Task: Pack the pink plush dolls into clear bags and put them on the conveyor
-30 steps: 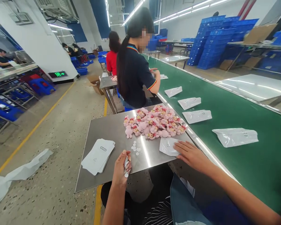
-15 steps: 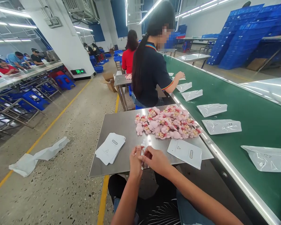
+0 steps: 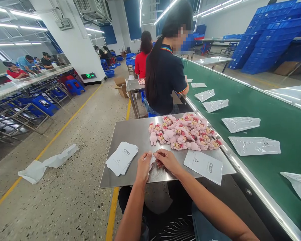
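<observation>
My left hand (image 3: 143, 167) is closed around a small, crumpled white piece (image 3: 153, 158), too small and partly covered to name. Beside it, the bent fingers of my right hand (image 3: 168, 162) are pinched at the same piece. Both hands are over the near edge of the metal table (image 3: 120, 129). Just beyond them lies a heap of pink plush bunny dolls (image 3: 182, 132). A fanned stack of white printed pouches (image 3: 122, 159) rests left of my hands. To the right, another white printed pouch (image 3: 203, 165) overhangs the table's front edge.
A green conveyor belt (image 3: 243, 107) runs along the right, carrying several white pouches (image 3: 254, 145). Ahead sits a co-worker (image 3: 165, 77) in a dark shirt. Blue crates (image 3: 263, 43) are stacked at the far right. A white sheet (image 3: 35, 171) lies on the floor.
The pouches on the belt have shifted toward me and to the right. My hands have moved slightly up, and more of the white piece shows between them. The co-worker's arm has drawn back from the belt.
</observation>
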Demonstrator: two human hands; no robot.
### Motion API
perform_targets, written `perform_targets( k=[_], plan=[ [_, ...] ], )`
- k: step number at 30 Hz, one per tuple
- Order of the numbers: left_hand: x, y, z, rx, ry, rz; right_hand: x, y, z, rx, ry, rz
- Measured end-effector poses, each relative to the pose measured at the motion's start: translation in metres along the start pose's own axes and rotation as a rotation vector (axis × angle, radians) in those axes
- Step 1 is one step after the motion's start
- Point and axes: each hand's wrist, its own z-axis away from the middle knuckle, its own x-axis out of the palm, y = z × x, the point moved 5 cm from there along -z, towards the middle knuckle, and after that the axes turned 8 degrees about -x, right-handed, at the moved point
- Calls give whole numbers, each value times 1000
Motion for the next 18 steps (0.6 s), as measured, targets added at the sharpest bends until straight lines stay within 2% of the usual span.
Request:
perform_targets(
  k=[4,9,13,15,18],
  plan=[
    [-5,1,-3,-46,-53,-31,-5,2,-5,-26,0,11],
    [-18,2,-7,-59,-9,-28,-19,-3,-6,-102,155,-36],
    [-11,1,-4,-81,-99,-62,-16,-4,-4,-101,109,-23],
    [-5,0,-1,-94,-150,-92,-14,-5,-3,-126,114,57],
    [-1,1,2,-84,-167,-140,-12,-10,0,-207,136,295]
  ],
)
